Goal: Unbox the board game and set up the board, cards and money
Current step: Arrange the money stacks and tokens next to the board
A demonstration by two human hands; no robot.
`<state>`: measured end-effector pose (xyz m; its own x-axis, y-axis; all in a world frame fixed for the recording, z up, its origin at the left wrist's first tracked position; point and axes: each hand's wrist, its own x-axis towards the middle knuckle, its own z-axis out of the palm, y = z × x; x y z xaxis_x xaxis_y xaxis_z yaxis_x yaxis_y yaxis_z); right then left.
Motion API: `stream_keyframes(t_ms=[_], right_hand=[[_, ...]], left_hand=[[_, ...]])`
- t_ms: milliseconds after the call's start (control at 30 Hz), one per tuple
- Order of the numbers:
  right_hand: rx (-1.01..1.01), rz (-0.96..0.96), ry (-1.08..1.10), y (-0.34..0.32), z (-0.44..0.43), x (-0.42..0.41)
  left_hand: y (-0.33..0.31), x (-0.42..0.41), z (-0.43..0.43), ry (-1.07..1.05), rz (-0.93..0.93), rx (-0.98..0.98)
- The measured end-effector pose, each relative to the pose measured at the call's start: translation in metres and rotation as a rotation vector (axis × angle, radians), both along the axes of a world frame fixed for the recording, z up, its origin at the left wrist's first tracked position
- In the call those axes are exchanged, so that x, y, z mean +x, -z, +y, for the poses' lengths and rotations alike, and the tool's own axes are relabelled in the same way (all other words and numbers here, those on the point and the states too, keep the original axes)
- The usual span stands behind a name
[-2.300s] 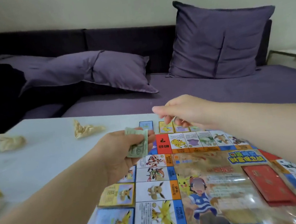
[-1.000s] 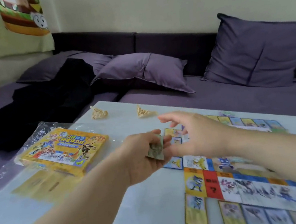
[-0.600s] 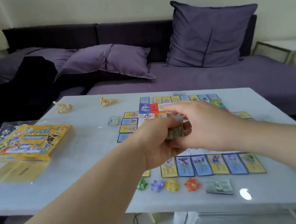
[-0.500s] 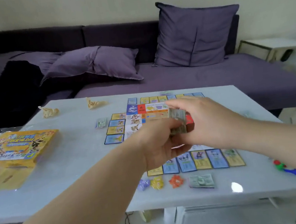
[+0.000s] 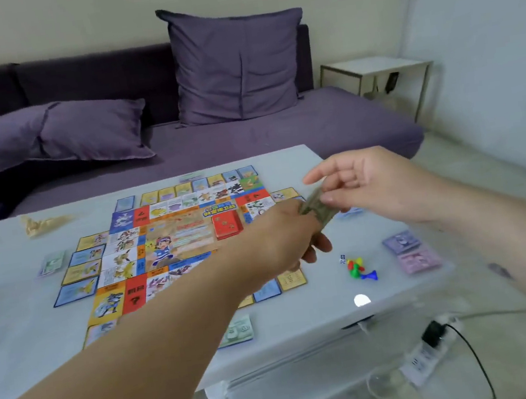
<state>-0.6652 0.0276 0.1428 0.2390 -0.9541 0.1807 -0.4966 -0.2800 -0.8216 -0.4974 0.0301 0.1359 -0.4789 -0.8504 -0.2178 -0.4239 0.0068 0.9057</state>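
Table (image 5: 21,331): white, low, across the frame's middle.
Board (image 5: 176,237): flat at centre, cards (image 5: 77,274) around it.
Banknotes (image 5: 318,208): right of centre, above the board's edge.
Left hand (image 5: 287,239): curled, gripping them.
Right hand (image 5: 370,185): pinching their upper end.

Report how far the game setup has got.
Done: the board lies open on the table, cards line its edges, the red deck sits on it, and the pawns are out. In hand: the left hand grips a wad of bills; the right hand pinches one end. Left: dealing those bills out.
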Motion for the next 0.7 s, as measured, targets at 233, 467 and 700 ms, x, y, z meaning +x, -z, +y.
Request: stream_keyframes(t_ms=[233,467,700], right_hand=[[0.053,-0.199,0.403,0.052,-0.015,-0.084],[0.114,-0.122,0.588,0.105,-0.047,-0.132],[0.170,0.166,0.618,0.127,-0.073,-0.151]], left_hand=[[0.042,-0.097,-0.039,-0.067,-0.356,-0.380],[0.087,-0.156,-0.079,-0.134,-0.361,-0.336],[0.118,-0.180,-0.106,-0.037,-0.483,-0.363]])
